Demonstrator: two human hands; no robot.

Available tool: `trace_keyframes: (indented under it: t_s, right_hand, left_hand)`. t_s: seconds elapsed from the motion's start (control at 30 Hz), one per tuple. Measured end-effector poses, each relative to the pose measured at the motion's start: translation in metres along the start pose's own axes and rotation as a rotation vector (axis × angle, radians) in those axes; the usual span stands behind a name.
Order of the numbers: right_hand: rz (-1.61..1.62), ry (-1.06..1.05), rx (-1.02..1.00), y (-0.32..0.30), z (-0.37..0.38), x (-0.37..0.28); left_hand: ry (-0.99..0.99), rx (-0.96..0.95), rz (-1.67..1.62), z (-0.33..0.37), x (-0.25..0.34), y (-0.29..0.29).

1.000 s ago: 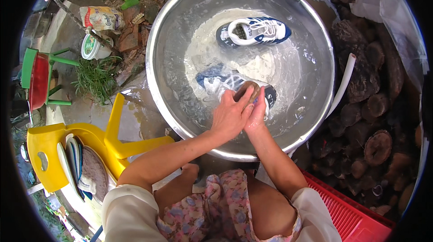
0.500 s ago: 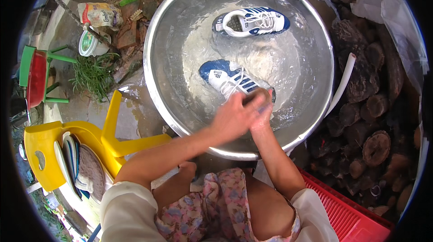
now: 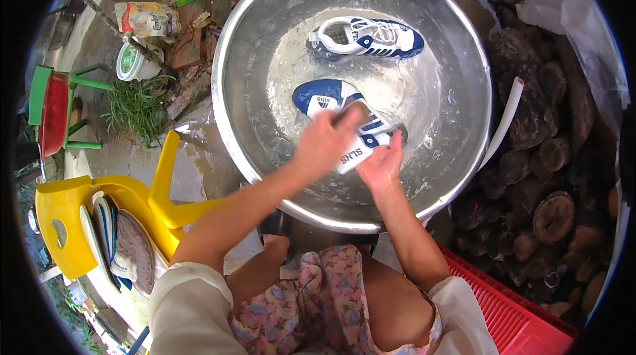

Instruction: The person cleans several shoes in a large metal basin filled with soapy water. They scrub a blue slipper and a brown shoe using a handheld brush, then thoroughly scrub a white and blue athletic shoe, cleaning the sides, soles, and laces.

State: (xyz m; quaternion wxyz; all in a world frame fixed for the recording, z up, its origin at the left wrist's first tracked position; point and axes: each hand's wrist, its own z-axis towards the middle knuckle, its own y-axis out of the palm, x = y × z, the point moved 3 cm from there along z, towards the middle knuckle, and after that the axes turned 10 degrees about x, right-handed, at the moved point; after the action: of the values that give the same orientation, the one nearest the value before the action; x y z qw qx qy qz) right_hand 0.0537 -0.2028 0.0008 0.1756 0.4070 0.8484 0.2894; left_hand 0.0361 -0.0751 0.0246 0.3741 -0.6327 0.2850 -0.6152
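Observation:
A large round metal basin (image 3: 233, 70) holds water and a pair of blue-and-white striped sneakers. The nearer sneaker (image 3: 317, 95) is tilted, toe toward the left. My right hand (image 3: 383, 164) grips its heel end, thumb against the side. Smeared by motion, my left hand (image 3: 324, 138) is wrapped round a brown scrub brush (image 3: 351, 115), whose details are blurred, and presses it on the sneaker's upper. The farther sneaker (image 3: 377, 36) sits apart in the water, toe to the right, with no hand on it.
Left of the basin stands a yellow plastic chair (image 3: 66, 202) with insoles (image 3: 134, 242) on its seat. A white tub (image 3: 138, 63) and a red-and-green stool (image 3: 54, 113) are beyond. Stacked logs (image 3: 553, 216), a white hose (image 3: 507, 120) and a red crate (image 3: 510, 305) line the right.
My left hand has moved left and away from me with the brush, along the sneaker. The nearer sneaker has rolled, showing more of its side. The farther sneaker has turned slightly in the water.

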Motion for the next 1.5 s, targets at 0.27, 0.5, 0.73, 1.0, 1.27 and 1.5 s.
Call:
trace_keyframes:
  t_s: [0.27, 0.5, 0.73, 1.0, 1.27, 1.5]
  right_hand:
    - [-1.325, -0.503, -0.119, 0.012, 0.016, 0.001]
    - [-2.187, -0.613, -0.203, -0.016, 0.061, -0.027]
    - [-0.813, -0.378, -0.061, 0.007, 0.025, -0.025]
    - [-0.522, -0.291, -0.021, 0.014, 0.003, -0.013]
    - [-0.361, -0.169, -0.062, -0.012, -0.013, -0.011]
    - [-0.202, -0.087, -0.055, -0.031, 0.015, -0.018]
  left_hand:
    - [-0.47, 0.376, 0.097, 0.021, -0.086, -0.003]
    - [-0.421, 0.186, -0.485, 0.006, -0.02, 0.029]
    - [-0.01, 0.246, -0.117, 0.009, -0.018, 0.003]
    - [-0.234, 0.155, -0.204, -0.001, 0.016, -0.006]
    - [0.217, 0.209, 0.28, 0.042, -0.037, -0.012]
    - [-0.258, 0.092, -0.258, 0.002, -0.008, 0.013]
